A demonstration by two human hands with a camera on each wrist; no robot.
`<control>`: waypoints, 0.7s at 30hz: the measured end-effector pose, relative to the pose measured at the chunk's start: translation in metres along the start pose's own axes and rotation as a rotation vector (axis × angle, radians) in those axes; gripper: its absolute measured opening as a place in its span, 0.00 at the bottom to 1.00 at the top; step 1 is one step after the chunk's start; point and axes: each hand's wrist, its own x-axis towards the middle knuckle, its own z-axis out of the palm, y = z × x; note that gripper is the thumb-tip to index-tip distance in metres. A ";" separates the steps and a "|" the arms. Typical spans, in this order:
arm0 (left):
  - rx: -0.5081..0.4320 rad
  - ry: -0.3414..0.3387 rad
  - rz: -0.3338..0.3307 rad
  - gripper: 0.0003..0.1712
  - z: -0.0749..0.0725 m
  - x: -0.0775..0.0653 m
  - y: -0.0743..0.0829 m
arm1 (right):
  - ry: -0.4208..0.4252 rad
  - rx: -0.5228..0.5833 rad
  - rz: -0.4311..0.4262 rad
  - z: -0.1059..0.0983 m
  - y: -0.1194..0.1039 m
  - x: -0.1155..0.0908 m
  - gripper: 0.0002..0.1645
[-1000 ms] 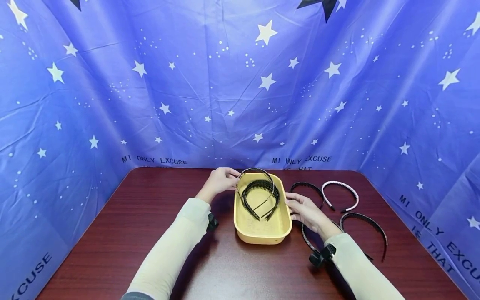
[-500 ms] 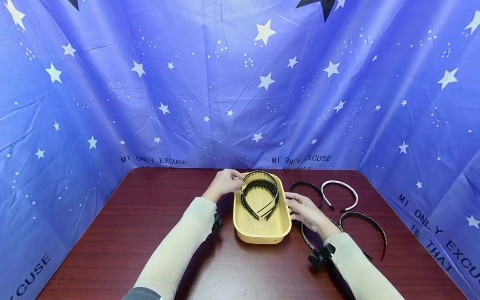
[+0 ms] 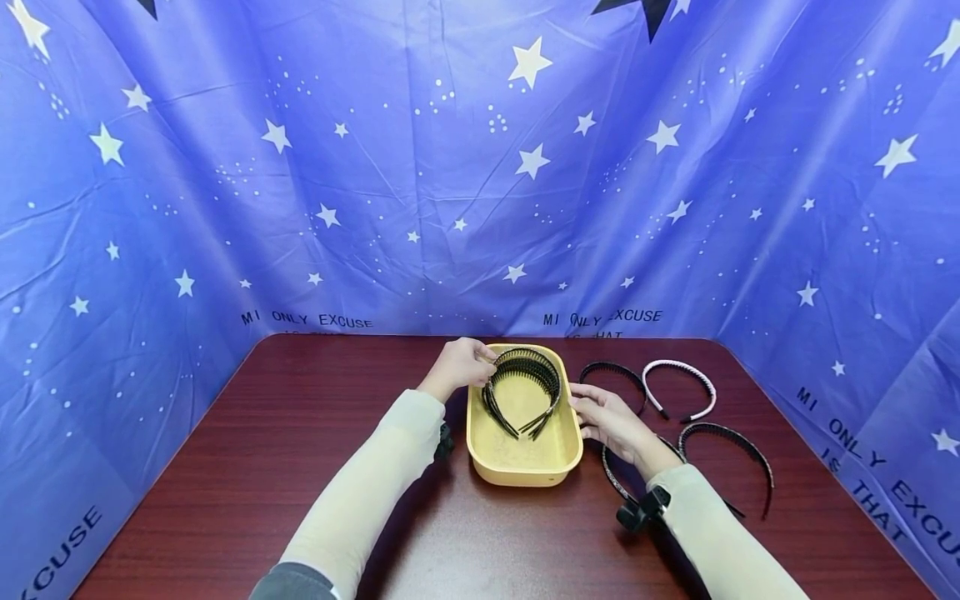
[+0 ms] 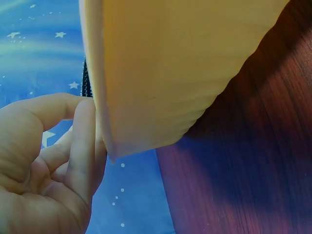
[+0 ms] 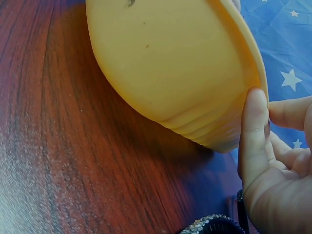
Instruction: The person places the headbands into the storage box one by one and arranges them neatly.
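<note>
A yellow plastic tub (image 3: 527,477) stands upright at the middle of the table, with several black toothed headbands (image 3: 501,419) nested together inside. At its far left rim my left hand (image 3: 463,367) pinches one black headband (image 3: 527,353), whose arch lies along the back of the nested ones. Only a short dark strip of that headband (image 4: 87,83) shows past the rim in the left wrist view. My right hand (image 3: 611,421) grips the tub's right rim, its thumb (image 5: 254,126) against the outer wall and a finger over the edge.
Right of the tub lie a white headband (image 3: 708,385), a black headband (image 3: 630,374) and a toothed dark one (image 3: 752,454). A glittery headband (image 3: 617,485) lies partly under my right forearm. A blue star-print curtain (image 3: 450,167) hangs around the wooden table (image 3: 300,417).
My left hand has moved right and slightly down, bringing the pinched headband from above the tub's left rim onto the nested headbands. The right hand has stayed on the tub.
</note>
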 end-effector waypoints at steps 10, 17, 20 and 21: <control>0.063 0.037 -0.011 0.11 0.006 0.002 0.001 | 0.001 0.011 0.005 0.000 0.001 0.001 0.34; 0.136 0.066 -0.004 0.10 0.007 -0.002 0.005 | 0.006 0.015 0.008 0.001 0.001 0.001 0.34; 0.175 0.070 -0.014 0.10 0.008 -0.002 0.005 | 0.009 0.015 0.005 0.001 0.001 0.001 0.34; 0.189 0.072 -0.016 0.09 0.008 -0.002 0.005 | 0.009 0.015 0.004 0.001 0.001 0.001 0.34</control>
